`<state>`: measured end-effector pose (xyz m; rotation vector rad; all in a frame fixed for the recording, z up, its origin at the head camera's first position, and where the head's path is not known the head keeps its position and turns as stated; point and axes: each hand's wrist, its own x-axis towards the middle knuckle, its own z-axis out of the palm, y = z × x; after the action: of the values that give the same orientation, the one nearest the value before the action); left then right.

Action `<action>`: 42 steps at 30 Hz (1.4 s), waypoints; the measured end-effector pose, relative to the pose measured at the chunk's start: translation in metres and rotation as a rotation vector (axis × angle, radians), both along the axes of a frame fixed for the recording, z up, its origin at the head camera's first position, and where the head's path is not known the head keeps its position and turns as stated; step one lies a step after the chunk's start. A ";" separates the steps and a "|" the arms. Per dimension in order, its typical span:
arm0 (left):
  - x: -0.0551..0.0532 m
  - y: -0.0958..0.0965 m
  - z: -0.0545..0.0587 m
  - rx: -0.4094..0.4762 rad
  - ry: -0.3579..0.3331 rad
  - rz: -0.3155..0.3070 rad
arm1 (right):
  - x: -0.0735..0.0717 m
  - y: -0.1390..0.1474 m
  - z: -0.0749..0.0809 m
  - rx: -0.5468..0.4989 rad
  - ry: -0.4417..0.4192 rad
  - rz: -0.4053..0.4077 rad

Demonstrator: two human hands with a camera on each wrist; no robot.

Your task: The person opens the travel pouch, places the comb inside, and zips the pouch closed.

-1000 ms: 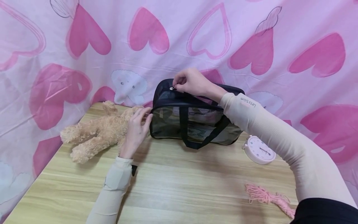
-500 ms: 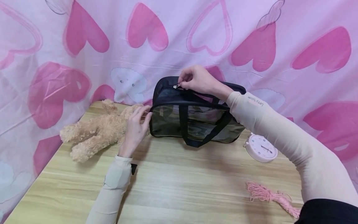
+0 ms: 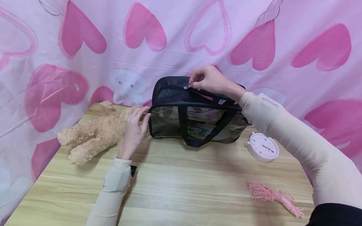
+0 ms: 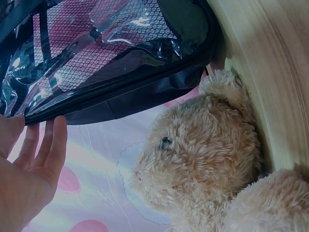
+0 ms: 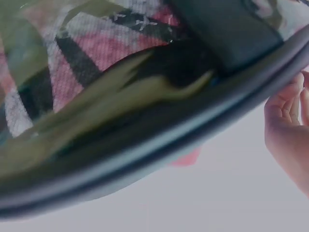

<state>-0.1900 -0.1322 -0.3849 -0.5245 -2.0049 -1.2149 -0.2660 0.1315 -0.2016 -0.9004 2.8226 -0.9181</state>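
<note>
A black bag (image 3: 167, 121) with see-through sides and dark straps stands upright at the back of the table. Along its top, my right hand (image 3: 210, 80) pinches the metal zipper pull (image 3: 187, 87) between thumb and curled fingers. The zipper's left stretch lies closed behind the pull. My left hand (image 3: 135, 130) holds the bag's upper left corner; in the left wrist view its thumb lies in front of the piped edge (image 4: 91, 99) and its fingers behind. In the right wrist view the bag's edge fills much of the picture, with the right hand (image 5: 287, 121) at the far side.
A tan teddy bear (image 3: 104, 131) lies left of the bag, partly behind the left hand. To the right rest a round pink alarm clock (image 3: 263, 147) and a bundle of pink cord (image 3: 274, 197). A pink heart-print curtain (image 3: 167, 59) hangs behind the wooden table (image 3: 181, 185).
My right hand has moved to the right along the bag's top, drawing the zipper pull with it. The left hand stays at the bag's corner.
</note>
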 end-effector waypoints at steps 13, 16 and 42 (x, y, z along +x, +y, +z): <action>0.000 -0.006 -0.003 0.007 0.017 0.011 | 0.000 0.053 -0.011 -0.038 -0.042 -0.058; 0.001 -0.008 -0.003 0.012 0.009 0.005 | 0.001 0.068 -0.014 -0.043 -0.042 -0.075; 0.002 -0.020 -0.002 0.037 0.006 0.002 | 0.017 0.163 -0.037 -0.184 -0.046 -0.238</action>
<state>-0.1879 -0.1521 -0.3870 -0.5075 -1.9735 -1.2458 -0.2492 0.2943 -0.2389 -0.5539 2.8856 -1.2252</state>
